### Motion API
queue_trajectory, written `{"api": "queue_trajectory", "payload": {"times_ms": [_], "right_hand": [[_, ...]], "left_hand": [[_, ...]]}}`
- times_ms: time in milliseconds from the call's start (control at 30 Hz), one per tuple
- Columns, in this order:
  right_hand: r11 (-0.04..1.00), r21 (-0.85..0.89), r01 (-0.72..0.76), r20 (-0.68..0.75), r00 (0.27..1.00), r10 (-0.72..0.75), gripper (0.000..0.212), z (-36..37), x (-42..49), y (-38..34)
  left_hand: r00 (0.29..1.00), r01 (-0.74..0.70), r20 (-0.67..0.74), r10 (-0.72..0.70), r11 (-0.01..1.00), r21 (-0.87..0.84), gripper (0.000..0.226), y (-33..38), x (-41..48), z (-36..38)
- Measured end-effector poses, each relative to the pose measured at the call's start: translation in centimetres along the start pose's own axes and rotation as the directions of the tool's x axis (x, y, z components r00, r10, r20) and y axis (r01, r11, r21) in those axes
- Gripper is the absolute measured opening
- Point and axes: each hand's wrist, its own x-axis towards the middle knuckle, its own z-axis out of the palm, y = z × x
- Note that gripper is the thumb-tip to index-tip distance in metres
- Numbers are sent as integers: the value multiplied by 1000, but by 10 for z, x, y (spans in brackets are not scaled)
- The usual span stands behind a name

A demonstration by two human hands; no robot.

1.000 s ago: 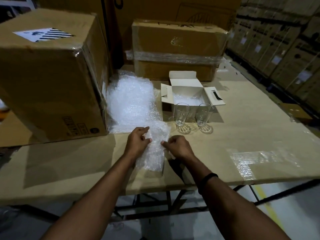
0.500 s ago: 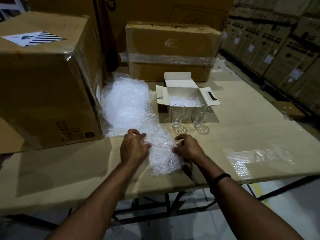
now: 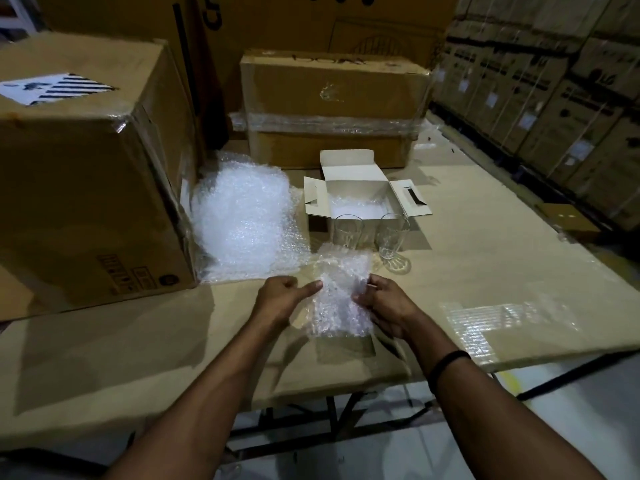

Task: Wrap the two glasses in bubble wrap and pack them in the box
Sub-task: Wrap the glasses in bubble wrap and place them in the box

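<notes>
Two clear glasses stand upright in front of the open white box (image 3: 360, 188): the left glass (image 3: 346, 232) partly behind the sheet, the right glass (image 3: 391, 242) in plain view. I hold a small bubble wrap sheet (image 3: 341, 299) lifted off the table between both hands. My left hand (image 3: 282, 299) pinches its left edge and my right hand (image 3: 382, 306) grips its right edge. Bubble wrap lines the bottom of the box.
A bubble wrap pile (image 3: 242, 220) lies left of the box against a large cardboard carton (image 3: 83, 174). Another taped carton (image 3: 332, 105) stands behind the box. The cardboard-covered table (image 3: 502, 244) ends near my forearms. Stacked cartons fill the right side.
The small sheet has come apart from the pile and is lifted off the table. Both hands have moved slightly right and closer together, holding it up in front of the left glass.
</notes>
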Motion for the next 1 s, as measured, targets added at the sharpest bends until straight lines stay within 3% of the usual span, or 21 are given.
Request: {"api": "queue_trajectory", "payload": {"times_ms": [67, 133, 200, 267, 333, 400, 467, 533, 600, 667, 733, 800, 933, 1000], "right_hand": [[997, -80, 8, 3, 1000, -8, 30, 1, 0, 3], [917, -395, 48, -50, 996, -74, 30, 0, 3, 2], [714, -696, 72, -67, 984, -165, 29, -1, 7, -3], [513, -857, 55, -64, 975, -212, 31, -4, 12, -12], [350, -936, 46, -23, 981, -191, 37, -9, 21, -17], [237, -971, 34, 2, 991, -133, 45, -12, 27, -20], [189, -982, 27, 10, 996, -91, 52, -12, 31, -23], [173, -985, 30, 17, 997, -75, 53, -12, 32, -24], [154, -987, 35, 24, 997, -71, 50, -13, 33, -26], [144, -989, 36, 28, 998, -57, 49, -16, 31, -27], [174, -984, 31, 23, 999, -45, 52, -22, 27, -29], [228, -974, 22, 6, 997, -71, 52, -30, 21, -31], [285, -958, -38, -57, 997, -59, 66, -42, 6, -29], [274, -960, -65, -70, 998, -7, 72, -40, 0, -26]], "left_hand": [[997, 44, 72, -40, 998, -48, 92, 2, 1, 1], [997, 22, 77, -25, 999, 43, 91, 6, 0, 0], [995, -92, 5, 99, 907, 410, 94, 8, -2, -1], [959, -216, -9, 282, 755, 618, 102, 6, -5, 0], [879, -401, 41, 474, 692, 600, 97, 9, -11, 1], [739, -633, 146, 658, 603, 485, 88, 12, -14, 3], [627, -771, 212, 750, 558, 307, 84, 12, -13, 5], [595, -803, 232, 769, 571, 168, 83, 10, -9, 9], [644, -763, 261, 719, 630, 145, 87, 8, -4, 13], [744, -666, 321, 586, 690, 283, 78, 10, 4, 16], [819, -573, 296, 491, 677, 461, 43, 8, 12, 18], [827, -544, 207, 523, 650, 530, 11, 9, 16, 18], [855, -461, 122, 505, 629, 626, 7, 11, 16, 17], [878, -430, 126, 463, 645, 632, 33, 7, 16, 17]]}}
